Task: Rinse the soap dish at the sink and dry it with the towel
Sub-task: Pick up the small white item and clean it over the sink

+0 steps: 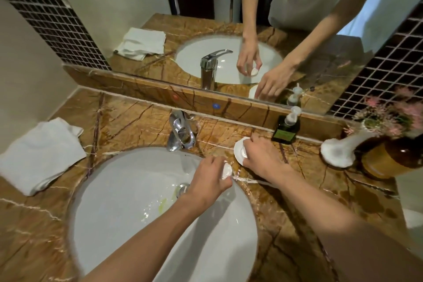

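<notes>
left hand (210,178) over the right rim of the white sink basin (128,190), fingers curled around a small white soap bar (227,170), pinched between thumb and fingertips. right hand (261,155) just beyond and to the right of the left hand, on the brown marble countertop (297,224), fingers closed on the near edge of the white soap dish (239,149). soap dish on the countertop beside the basin rim, partly covered by the right fingers; whether flat or slightly lifted cannot be told. soap bar and soap dish near each other, not touching.

chrome faucet (180,133) beyond the left hand, behind the basin, lever pointing toward the basin. no running water visible. yellowish-green smear on the basin floor just left of the left wrist, beside the metal drain (183,188).

folded white towel (41,155) far left of both hands, on the countertop, well apart from the soap dish, across the basin.

dark green pump bottle (286,128) just beyond the right hand, against the marble backsplash ledge. white vase (341,151) to the right of the right hand, holding pink flowers (389,114). brown rounded container (393,158) directly behind the vase.

mirror (229,30) above the ledge, beyond both hands, repeating faucet, towel, basin and both hands.
</notes>
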Demonstrator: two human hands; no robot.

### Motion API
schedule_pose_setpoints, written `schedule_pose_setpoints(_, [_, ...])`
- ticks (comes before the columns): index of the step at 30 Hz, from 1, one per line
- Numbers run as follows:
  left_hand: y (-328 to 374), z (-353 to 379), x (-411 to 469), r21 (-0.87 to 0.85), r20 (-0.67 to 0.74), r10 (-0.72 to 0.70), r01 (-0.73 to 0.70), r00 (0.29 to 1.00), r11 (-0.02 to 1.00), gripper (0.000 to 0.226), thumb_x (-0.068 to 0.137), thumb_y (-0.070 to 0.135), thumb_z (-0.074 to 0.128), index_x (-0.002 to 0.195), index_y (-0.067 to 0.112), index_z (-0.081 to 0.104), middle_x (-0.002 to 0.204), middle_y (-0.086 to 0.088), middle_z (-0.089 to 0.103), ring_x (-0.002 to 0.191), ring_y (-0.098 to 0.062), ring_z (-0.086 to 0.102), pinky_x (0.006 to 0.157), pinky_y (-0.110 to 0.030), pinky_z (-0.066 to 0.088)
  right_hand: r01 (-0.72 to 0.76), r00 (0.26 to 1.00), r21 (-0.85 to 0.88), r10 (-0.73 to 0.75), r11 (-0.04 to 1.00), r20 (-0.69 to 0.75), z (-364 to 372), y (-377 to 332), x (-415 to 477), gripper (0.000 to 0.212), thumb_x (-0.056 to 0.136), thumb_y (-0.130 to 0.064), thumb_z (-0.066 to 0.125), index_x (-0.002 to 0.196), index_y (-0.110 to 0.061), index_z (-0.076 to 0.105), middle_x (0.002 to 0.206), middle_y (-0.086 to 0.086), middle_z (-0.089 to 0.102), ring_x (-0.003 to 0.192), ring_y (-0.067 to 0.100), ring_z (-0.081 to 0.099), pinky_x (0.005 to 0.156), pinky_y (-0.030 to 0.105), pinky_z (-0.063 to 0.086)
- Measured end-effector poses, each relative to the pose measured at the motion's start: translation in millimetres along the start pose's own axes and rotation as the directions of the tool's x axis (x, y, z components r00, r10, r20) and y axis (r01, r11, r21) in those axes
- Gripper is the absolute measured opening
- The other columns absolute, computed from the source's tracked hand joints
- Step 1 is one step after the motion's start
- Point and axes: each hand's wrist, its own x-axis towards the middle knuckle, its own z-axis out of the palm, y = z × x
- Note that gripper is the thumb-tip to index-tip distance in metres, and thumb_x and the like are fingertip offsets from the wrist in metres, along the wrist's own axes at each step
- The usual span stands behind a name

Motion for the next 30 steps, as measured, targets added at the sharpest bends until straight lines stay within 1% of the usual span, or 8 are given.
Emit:
schedule_pose_setpoints(7, [8,2,17,-0.047,-0.035,0.03,-0.031,0.999,0.998,0.04,0.08,0.03,0.065,0.115,0.014,0.054,0.109,-0.004,0.055,0.102,-0.019,0.047,0.082,-0.026,0.037,0.013,1.0,0.063,-0.013,0.998,0.0,3,2,1,0.035,0.084,-0.018,0.064,0.119,-0.012,0.059,0.12,0.011,0.055,0.111,0.03,0.049,0.092,0.039,0.041])
schedule_pose_setpoints(10, [16,2,30,-0.015,-0.008,0.029,-0.029,1.0,0.999,0.05,0.079,0.03,0.065,0.124,0.014,0.052,0.113,-0.007,0.056,0.106,-0.024,0.048,0.087,-0.032,0.04,-0.031,0.999,0.192,0.032,0.981,-0.002,5,9,-4,0.047,0.085,-0.023,0.066,0.13,-0.02,0.053,0.126,0.007,0.053,0.116,0.027,0.049,0.096,0.04,0.043])
schedule_pose_setpoints(12, [23,3,40,0.038,-0.012,0.049,-0.048,0.999,0.998,0.055,0.081,0.031,0.065,0.129,0.012,0.049,0.118,-0.01,0.057,0.109,-0.026,0.048,0.091,-0.036,0.04,-0.068,0.995,0.279,0.086,0.958,-0.052,8,18,-11,0.049,0.086,-0.021,0.066,0.132,-0.023,0.052,0.127,0.003,0.055,0.118,0.024,0.049,0.098,0.039,0.043])
schedule_pose_setpoints(15, [34,5,59,0.094,0.003,0.061,-0.061,0.998,0.994,0.058,0.08,0.032,0.067,0.131,0.013,0.047,0.124,-0.01,0.056,0.115,-0.026,0.048,0.094,-0.038,0.042,-0.134,0.981,0.324,0.172,0.937,-0.094,13,34,-23,0.041,0.087,-0.018,0.066,0.127,-0.022,0.058,0.119,0.001,0.056,0.111,0.021,0.049,0.094,0.036,0.043])
schedule_pose_setpoints(19, [46,11,75,0.14,0.096,0.06,-0.074,0.994,0.987,0.063,0.079,0.031,0.069,0.135,0.017,0.044,0.13,-0.009,0.053,0.121,-0.026,0.045,0.103,-0.043,0.041,-0.195,0.973,0.373,0.227,0.907,-0.043,18,45,-33,0.033,0.09,-0.019,0.061,0.123,-0.023,0.06,0.106,0.0,0.048,0.103,0.021,0.047,0.091,0.037,0.045])
schedule_pose_setpoints(23, [53,19,79,0.158,0.132,0.081,-0.102,0.988,0.982,0.062,0.08,0.028,0.068,0.136,0.017,0.043,0.132,-0.01,0.052,0.122,-0.026,0.044,0.104,-0.041,0.038,-0.219,0.966,0.407,0.257,0.887,-0.04,20,44,-36,0.032,0.092,-0.023,0.059,0.123,-0.026,0.06,0.101,-0.005,0.043,0.101,0.02,0.048,0.088,0.037,0.045])
schedule_pose_setpoints(27, [57,22,83,0.13,0.151,0.069,-0.088,0.986,0.988,0.064,0.081,0.024,0.067,0.138,0.013,0.041,0.134,-0.012,0.048,0.124,-0.026,0.041,0.106,-0.038,0.035,-0.258,0.959,0.455,0.285,0.852,0.011,21,41,-34,0.032,0.093,-0.021,0.057,0.125,-0.024,0.062,0.12,0.004,0.05,0.118,0.024,0.046,0.099,0.041,0.043])
schedule_pose_setpoints(30, [57,23,81,0.09,0.159,0.074,-0.089,0.985,0.992,0.066,0.081,0.022,0.068,0.14,0.012,0.039,0.135,-0.012,0.046,0.125,-0.026,0.04,0.106,-0.037,0.034,-0.286,0.952,0.477,0.303,0.831,0.045,22,39,-33,0.034,0.095,-0.018,0.055,0.128,-0.024,0.059,0.123,0.005,0.049,0.119,0.024,0.046,0.101,0.042,0.042])
